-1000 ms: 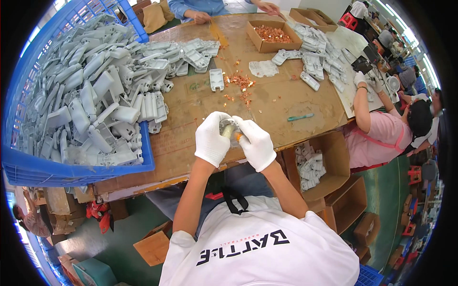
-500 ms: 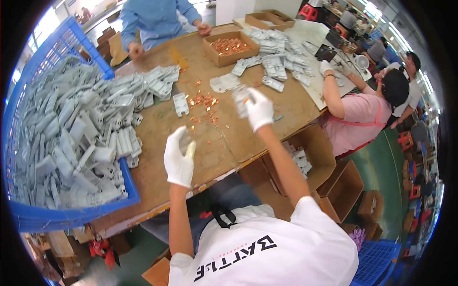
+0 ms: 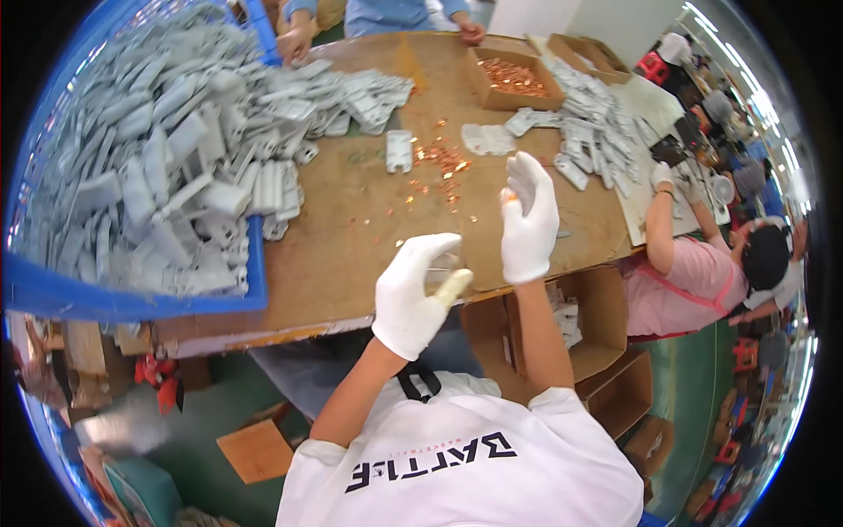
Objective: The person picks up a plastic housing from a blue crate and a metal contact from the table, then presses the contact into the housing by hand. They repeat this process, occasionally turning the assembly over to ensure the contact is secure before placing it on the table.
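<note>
My left hand [image 3: 416, 295], in a white glove with a yellowish thumb tip, is over the table's near edge. Its fingers curve apart from the thumb; a pale shape in the gap is too unclear to name. To its right my right hand [image 3: 532, 218], also gloved, has its fingers stretched upward. A small orange spot shows by its thumb; I cannot tell whether it is a copper piece. Beyond the hands lie scattered copper-coloured bits [image 3: 442, 158], a single grey plastic casing [image 3: 399, 151] and a pale flat piece [image 3: 488, 139].
Grey casings [image 3: 167, 158] heap over a blue crate [image 3: 176, 303] at left; more [image 3: 597, 132] lie at right. A carton [image 3: 514, 97] holds copper bits. Below the table edge is an open carton [image 3: 601, 307]. Co-workers sit across [image 3: 386, 18] and at right [image 3: 680, 277].
The grey casing in my right hand no longer shows there. My hands have come closer together, the left shifting toward the right. The view has tilted, bringing the table higher.
</note>
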Available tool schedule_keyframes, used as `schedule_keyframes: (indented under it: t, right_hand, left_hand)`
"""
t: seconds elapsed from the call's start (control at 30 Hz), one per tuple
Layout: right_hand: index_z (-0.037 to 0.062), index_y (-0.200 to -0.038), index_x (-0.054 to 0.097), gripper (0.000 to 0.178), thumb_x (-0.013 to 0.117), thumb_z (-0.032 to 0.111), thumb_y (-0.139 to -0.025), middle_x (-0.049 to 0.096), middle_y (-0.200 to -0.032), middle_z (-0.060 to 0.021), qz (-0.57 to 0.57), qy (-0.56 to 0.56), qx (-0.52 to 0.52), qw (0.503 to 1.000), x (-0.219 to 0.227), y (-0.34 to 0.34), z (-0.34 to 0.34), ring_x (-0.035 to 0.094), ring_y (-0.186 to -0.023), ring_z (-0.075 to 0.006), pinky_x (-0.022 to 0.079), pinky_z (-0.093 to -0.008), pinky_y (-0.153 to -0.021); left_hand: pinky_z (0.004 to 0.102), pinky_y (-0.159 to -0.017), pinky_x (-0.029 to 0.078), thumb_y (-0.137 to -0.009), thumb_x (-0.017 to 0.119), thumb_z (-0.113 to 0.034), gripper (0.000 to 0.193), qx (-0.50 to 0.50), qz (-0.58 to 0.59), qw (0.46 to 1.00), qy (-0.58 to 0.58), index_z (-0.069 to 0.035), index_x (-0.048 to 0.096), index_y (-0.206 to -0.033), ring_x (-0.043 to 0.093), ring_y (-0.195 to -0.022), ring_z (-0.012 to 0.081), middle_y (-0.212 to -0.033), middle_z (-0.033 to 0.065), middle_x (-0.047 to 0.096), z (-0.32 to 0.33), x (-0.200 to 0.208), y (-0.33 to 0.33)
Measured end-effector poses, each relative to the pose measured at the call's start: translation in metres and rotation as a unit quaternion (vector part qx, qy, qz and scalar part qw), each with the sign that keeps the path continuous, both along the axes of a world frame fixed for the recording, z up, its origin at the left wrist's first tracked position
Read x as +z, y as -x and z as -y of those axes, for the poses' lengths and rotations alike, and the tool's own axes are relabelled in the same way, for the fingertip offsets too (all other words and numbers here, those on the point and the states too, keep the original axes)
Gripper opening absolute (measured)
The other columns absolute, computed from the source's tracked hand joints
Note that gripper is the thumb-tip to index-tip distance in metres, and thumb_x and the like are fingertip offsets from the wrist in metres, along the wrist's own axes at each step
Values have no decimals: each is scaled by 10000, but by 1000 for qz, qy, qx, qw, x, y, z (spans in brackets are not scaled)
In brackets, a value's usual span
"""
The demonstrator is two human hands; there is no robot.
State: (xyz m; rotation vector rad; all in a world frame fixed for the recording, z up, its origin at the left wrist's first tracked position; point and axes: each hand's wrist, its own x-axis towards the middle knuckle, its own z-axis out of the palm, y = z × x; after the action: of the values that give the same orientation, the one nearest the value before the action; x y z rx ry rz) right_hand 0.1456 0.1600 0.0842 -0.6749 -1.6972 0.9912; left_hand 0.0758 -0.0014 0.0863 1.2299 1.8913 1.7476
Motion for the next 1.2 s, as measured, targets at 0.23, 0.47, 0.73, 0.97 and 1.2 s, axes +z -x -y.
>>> schedule_keyframes:
  t: [0.23, 0.47, 0.73, 0.97, 1.2]
  right_hand:
    - [24, -1217, 558, 498, 550, -86, -731, 578, -1192, -129, 65, -122, -17, 990, 18, 8, 86, 562, -1110, -286, 444, -364, -963]
    - [25, -1227, 567, 499, 575, -93, -742, 579, -1173, -148, 9, -225, 0, 974, 11, 11, 109, 588, -1021, -285, 513, -337, -815]
    - [15, -1206, 585, 543, 599, -133, -683, 586, -1151, -154, -1, -267, -22, 963, 12, 10, 115, 585, -1011, -312, 505, -353, -823]
    - [5, -1183, 595, 500, 608, -137, -703, 583, -1145, -166, -1, -262, -16, 965, 11, 6, 119, 576, -1026, -322, 492, -353, -839]
    - [-1, -1176, 594, 446, 617, -107, -744, 594, -1114, -163, -4, -233, -17, 972, 14, 7, 124, 582, -1015, -311, 481, -356, -865]
  left_hand:
    - [297, -756, 558, -736, 770, -39, 410, 43, 48, 997, -38, -43, 631, -1121, 673, -871, 207, -1081, 122, 631, 34, 15, -4]
    - [284, -758, 553, -749, 750, -3, 289, 61, 81, 994, -38, -18, 679, -1029, 679, -864, 207, -1007, 124, 660, 56, 21, -4]
    - [268, -748, 554, -774, 734, 9, 264, 47, 116, 991, -37, 4, 680, -1032, 679, -839, 162, -1006, 106, 659, 64, 28, -4]
    - [258, -757, 543, -832, 669, 32, 171, -9, 284, 958, -33, 19, 675, -1003, 663, -868, 132, -972, 75, 655, 67, 33, 0]
    - [266, -729, 535, -820, 660, 42, 159, 32, 179, 982, -43, -11, 681, -969, 669, -824, 154, -937, 87, 655, 67, 29, 1]
